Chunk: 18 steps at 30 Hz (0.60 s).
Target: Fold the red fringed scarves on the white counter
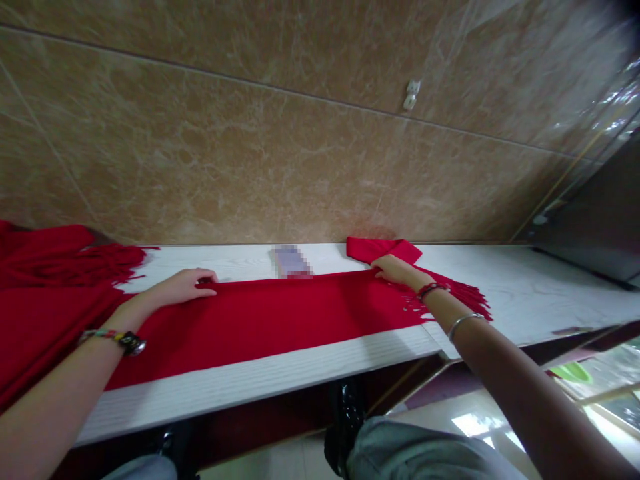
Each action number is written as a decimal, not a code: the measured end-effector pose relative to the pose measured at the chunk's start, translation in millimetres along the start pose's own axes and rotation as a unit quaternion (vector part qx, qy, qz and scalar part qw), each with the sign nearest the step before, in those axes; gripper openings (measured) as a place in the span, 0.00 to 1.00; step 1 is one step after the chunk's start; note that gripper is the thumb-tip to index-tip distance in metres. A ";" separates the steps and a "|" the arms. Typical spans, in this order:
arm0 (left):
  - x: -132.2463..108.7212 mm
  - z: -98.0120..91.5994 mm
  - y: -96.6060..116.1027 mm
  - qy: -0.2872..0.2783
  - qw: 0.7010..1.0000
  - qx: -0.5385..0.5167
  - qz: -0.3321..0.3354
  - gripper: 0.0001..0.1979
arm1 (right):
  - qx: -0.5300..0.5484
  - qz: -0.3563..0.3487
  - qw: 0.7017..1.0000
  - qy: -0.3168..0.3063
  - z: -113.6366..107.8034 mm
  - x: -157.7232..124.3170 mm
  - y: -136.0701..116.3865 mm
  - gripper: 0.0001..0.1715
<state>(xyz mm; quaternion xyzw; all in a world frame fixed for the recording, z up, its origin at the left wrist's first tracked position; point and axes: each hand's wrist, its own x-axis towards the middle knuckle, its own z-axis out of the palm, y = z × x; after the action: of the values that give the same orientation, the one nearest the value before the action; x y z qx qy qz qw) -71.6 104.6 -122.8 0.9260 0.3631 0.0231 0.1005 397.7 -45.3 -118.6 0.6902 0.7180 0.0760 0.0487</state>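
Note:
A red scarf [280, 317] lies stretched flat along a white wood-grain tabletop [280, 367], with fringe at its right end. My left hand [183, 288] is at the far edge of the scarf, its thumb over the cloth and its fingers curled round the edge. Near the fringed end, my right hand [393, 269] pinches the same far edge between thumb and fingers. Just behind my right hand lies a folded piece of red cloth [373, 248]; whether it belongs to the same scarf I cannot tell.
More red fringed cloth [50, 260] is heaped at the far left. A small blurred packet [291, 260] lies behind the scarf. A brown marble-patterned wall [250, 167] rises at the back, and a dark appliance-like block [595, 207] stands at the right end.

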 end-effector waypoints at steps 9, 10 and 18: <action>-44.7 -22.3 19.1 0.026 0.999 0.047 0.007 0.15 | 0.039 -0.044 0.979 0.197 6.1 -81.7 -0.9 0.14; -51.8 -20.3 23.1 0.027 0.999 0.044 0.005 0.15 | 0.038 -0.053 0.976 0.208 11.1 -94.0 -3.8 0.15; -92.0 12.2 49.4 0.016 0.999 -0.002 -0.030 0.17 | 0.043 -0.088 0.977 0.188 41.9 -134.8 -13.1 0.18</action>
<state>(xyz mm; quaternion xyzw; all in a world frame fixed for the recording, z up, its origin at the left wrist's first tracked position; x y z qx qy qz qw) -104.8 4.8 -121.9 0.9139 0.3925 0.0352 0.0971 397.8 -178.6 -166.8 0.5990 0.7748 0.1691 -0.1107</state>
